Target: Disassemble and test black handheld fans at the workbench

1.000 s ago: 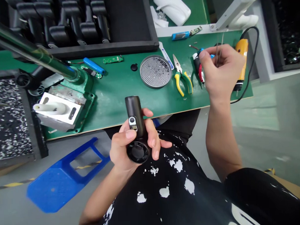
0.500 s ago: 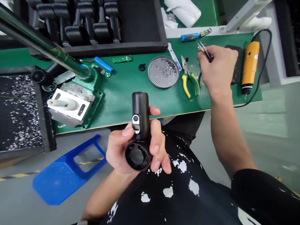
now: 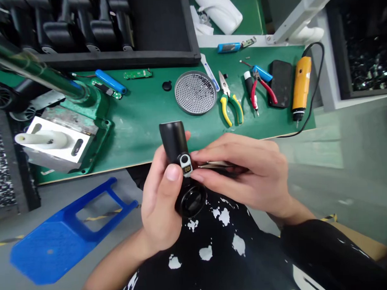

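Note:
My left hand (image 3: 165, 196) grips a black handheld fan (image 3: 173, 139) over the front edge of the bench, its round vented end toward my body. A small panel (image 3: 185, 164) with a round button and a digit display faces up on the fan. In my right hand (image 3: 245, 173) is a pair of tweezers (image 3: 215, 165), pointing left. The right thumb and forefinger reach the panel's right edge; whether the tweezer tips touch it is hidden by those fingers.
A round perforated dish (image 3: 194, 94) with tiny dark parts, yellow-green pliers (image 3: 230, 102), red cutters (image 3: 262, 89) and an orange electric screwdriver (image 3: 302, 84) lie along the bench. A green press stand (image 3: 97, 110) stands left. Behind is a black tray (image 3: 161, 57) of similar fans.
My right hand has come from the bench's right side, with the tweezers, to the fan's panel. The fan has tilted slightly in my left hand, and the whole view has shifted.

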The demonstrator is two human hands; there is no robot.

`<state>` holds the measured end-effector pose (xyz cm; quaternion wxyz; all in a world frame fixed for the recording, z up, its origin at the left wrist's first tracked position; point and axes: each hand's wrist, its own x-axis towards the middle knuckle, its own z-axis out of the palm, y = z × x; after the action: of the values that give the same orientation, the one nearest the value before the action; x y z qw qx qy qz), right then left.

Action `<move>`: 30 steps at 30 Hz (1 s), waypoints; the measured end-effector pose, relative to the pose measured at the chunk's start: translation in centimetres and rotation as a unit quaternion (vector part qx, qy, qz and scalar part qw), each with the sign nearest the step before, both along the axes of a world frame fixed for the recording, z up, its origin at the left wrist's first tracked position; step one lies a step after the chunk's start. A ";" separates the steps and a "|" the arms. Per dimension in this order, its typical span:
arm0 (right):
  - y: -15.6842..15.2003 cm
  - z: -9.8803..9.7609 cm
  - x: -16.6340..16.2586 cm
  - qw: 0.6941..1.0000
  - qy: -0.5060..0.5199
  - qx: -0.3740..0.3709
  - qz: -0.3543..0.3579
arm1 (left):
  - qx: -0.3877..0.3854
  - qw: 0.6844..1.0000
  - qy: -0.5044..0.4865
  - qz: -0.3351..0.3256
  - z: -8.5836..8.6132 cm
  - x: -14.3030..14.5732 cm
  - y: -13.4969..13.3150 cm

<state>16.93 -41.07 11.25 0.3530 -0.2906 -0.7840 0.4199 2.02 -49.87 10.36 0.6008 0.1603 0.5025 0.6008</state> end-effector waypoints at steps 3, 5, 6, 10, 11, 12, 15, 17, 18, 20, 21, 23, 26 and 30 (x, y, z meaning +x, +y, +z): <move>0.0 0.2 0.1 1.000 -0.011 0.000 0.009 | 0.001 0.999 0.048 0.014 -0.4 0.1 -0.3; -0.1 0.3 0.2 1.000 -0.018 -0.011 0.016 | 0.005 0.998 0.064 0.018 -0.6 0.1 -0.4; -0.1 0.3 0.2 1.000 -0.020 -0.016 0.018 | 0.006 0.997 0.068 0.017 -0.6 0.0 -0.4; -0.1 0.5 0.5 0.999 -0.028 -0.022 0.018 | 0.005 0.998 0.070 -0.004 -0.6 -0.2 -0.5; -0.1 0.5 0.5 0.999 -0.037 -0.023 0.014 | 0.004 0.998 0.067 -0.012 -0.6 -0.2 -0.5; 0.0 0.5 0.5 0.999 -0.048 -0.023 0.010 | 0.004 0.998 0.066 -0.019 -0.7 -0.3 -0.6; 0.1 0.6 0.6 0.997 -0.074 -0.018 0.006 | 0.008 0.997 0.069 -0.035 -0.9 -0.3 -0.6; 0.1 0.6 0.4 0.996 -0.086 -0.022 0.009 | 0.009 0.998 0.053 -0.038 -1.2 -0.4 -0.4; 0.2 0.5 0.4 0.996 -0.089 -0.027 0.008 | 0.013 0.999 0.028 -0.044 -1.3 -0.5 -0.3; 0.5 0.3 0.3 0.996 -0.080 -0.037 -0.009 | 0.029 0.995 -0.051 -0.083 -1.4 -0.8 0.1; 0.8 0.2 0.3 0.997 -0.069 -0.041 -0.021 | 0.038 0.988 -0.100 -0.113 -1.4 -1.0 0.3; 1.7 -0.1 0.5 0.998 -0.049 -0.040 -0.024 | 0.052 0.964 -0.191 -0.176 -1.5 -1.6 0.7; 3.1 -0.9 1.2 0.997 -0.040 -0.025 0.060 | 0.049 0.923 -0.283 -0.257 -1.6 -2.8 1.3; 2.9 -2.3 1.4 0.997 0.031 -0.021 0.066 | 0.052 0.919 -0.283 -0.269 -2.0 -3.9 2.0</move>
<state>18.29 -38.13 8.93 0.3426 -0.2326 -0.7812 0.4671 -1.87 -47.83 8.36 0.8476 0.1434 0.2173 0.4625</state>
